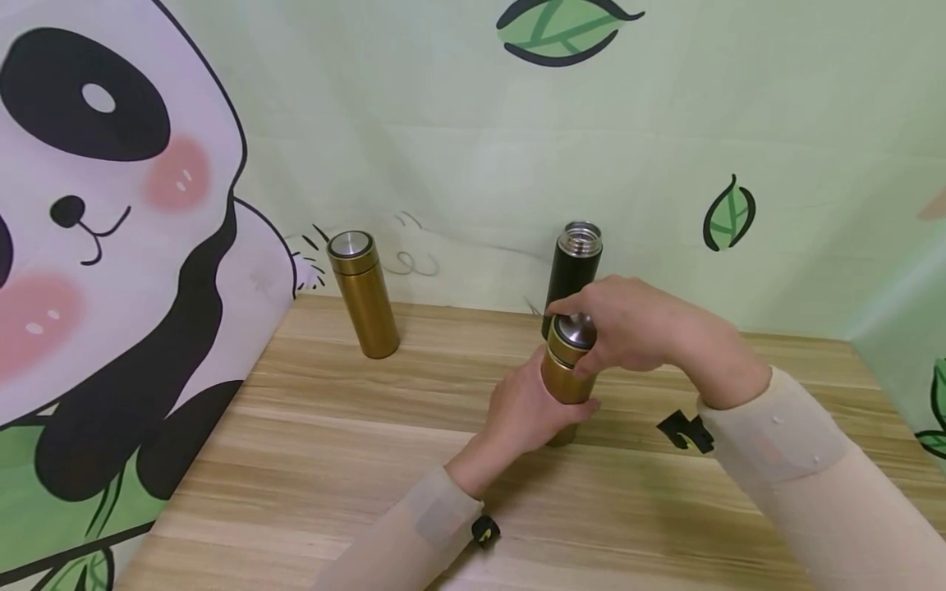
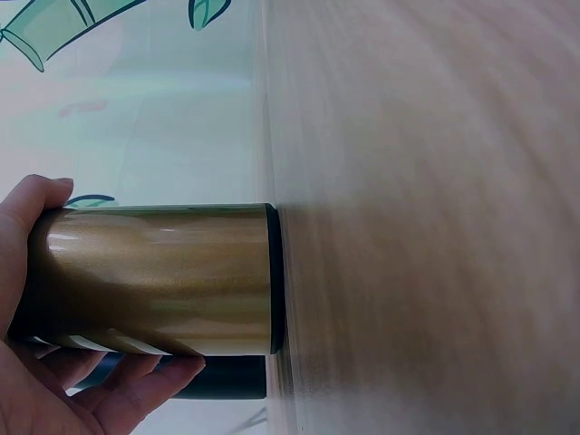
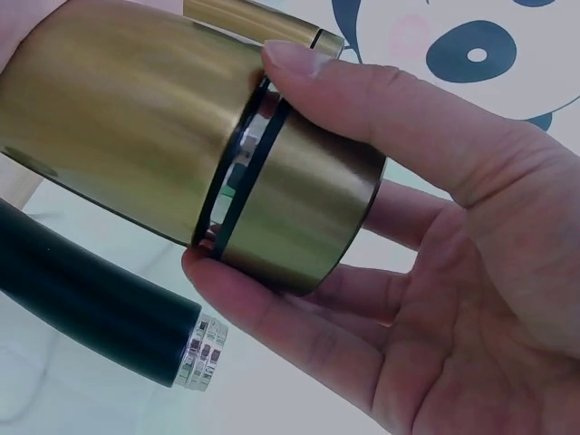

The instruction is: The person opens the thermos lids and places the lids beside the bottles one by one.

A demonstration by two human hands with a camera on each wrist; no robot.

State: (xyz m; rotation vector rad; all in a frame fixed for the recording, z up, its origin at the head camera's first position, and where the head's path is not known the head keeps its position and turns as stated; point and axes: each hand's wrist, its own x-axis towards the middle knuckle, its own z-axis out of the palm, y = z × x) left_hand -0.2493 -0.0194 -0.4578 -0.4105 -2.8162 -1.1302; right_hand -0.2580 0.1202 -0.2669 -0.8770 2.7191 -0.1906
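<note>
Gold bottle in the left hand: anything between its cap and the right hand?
Nothing visible. The right hand grips the cap directly, while the left hand holds the gold bottle lower down. The open black bottle stands behind, toward the wall, not between them.

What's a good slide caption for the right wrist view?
The right grip holds the lid of a gold flask, a shiny band showing between them, near a lidless dark flask.

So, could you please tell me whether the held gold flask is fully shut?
Not fully: the gold flask shows a strip of shiny metal neck below its lid.
</note>
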